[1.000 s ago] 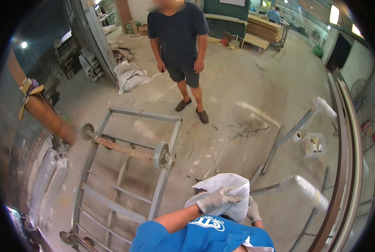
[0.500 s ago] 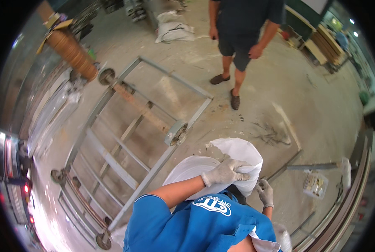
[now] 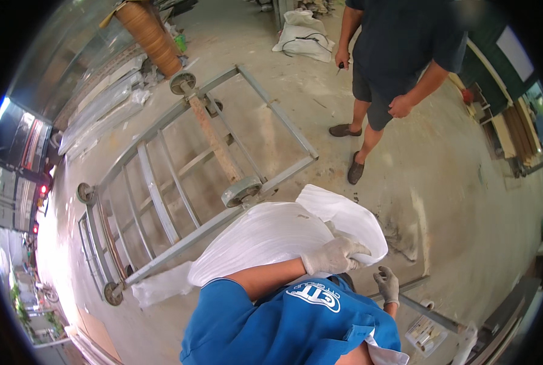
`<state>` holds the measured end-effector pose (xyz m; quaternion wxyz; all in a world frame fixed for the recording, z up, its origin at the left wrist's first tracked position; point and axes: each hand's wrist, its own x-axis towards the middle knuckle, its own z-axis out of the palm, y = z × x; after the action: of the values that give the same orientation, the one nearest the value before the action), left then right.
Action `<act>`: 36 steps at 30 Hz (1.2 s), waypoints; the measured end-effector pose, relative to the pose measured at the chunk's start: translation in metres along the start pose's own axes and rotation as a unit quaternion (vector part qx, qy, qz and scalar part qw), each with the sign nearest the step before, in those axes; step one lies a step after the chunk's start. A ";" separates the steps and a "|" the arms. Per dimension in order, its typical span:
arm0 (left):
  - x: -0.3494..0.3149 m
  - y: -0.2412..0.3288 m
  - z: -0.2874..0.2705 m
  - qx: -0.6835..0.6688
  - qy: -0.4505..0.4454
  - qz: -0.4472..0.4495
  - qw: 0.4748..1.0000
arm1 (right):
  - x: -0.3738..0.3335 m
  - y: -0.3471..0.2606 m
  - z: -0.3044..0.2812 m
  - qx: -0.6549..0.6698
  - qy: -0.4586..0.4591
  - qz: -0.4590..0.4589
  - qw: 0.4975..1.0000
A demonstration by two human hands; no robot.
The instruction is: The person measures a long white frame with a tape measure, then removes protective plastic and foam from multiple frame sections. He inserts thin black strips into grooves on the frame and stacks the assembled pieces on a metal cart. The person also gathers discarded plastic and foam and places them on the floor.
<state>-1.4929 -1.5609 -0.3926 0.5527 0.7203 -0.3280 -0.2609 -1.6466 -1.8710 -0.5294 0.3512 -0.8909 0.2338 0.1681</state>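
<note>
A large roll of white foam sheet (image 3: 256, 234) lies in front of my body, with a loose flap (image 3: 344, 213) curling up at its right end. My left hand (image 3: 335, 255), in a pale grey work glove, reaches across the roll and grips the sheet near that flap. Part of its fingers is hidden by the foam. My right hand (image 3: 387, 285), gloved too, hovers just right of the flap with fingers apart and nothing seen in them. The foam's lower side is hidden by my blue shirt.
An upturned metal cart frame (image 3: 156, 188) with wheels fills the left floor. A person (image 3: 399, 55) stands ahead, holding a small dark tool. A metal bar (image 3: 429, 311) and a clear plastic box (image 3: 426, 334) lie at the lower right. A white sack (image 3: 305, 36) sits far ahead.
My view has swung left, so the surroundings sit differently. The foam roll now shows broader toward the left. My left hand keeps its grip; my right hand stays open beside the flap.
</note>
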 end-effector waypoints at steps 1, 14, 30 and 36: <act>0.010 0.004 0.006 -0.044 -0.003 -0.028 0.999 | 0.012 0.004 -0.014 -0.011 -0.002 0.003 1.000; 0.020 -0.009 -0.016 -0.229 0.187 -0.129 0.946 | 0.195 -0.057 -0.020 -0.088 -0.127 -0.183 0.971; -0.056 -0.010 0.009 -0.185 0.625 -0.372 0.661 | 0.385 -0.392 0.092 -0.220 -0.321 -0.268 0.881; -0.018 -0.009 0.090 -0.235 0.748 -0.404 0.471 | 0.433 -0.471 0.130 -0.306 -0.312 -0.288 0.852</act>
<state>-1.5696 -1.6019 -0.4234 0.5699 0.5372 0.6110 0.1154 -1.0509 -1.6053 -0.5635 0.1476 -0.8816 -0.2185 0.3915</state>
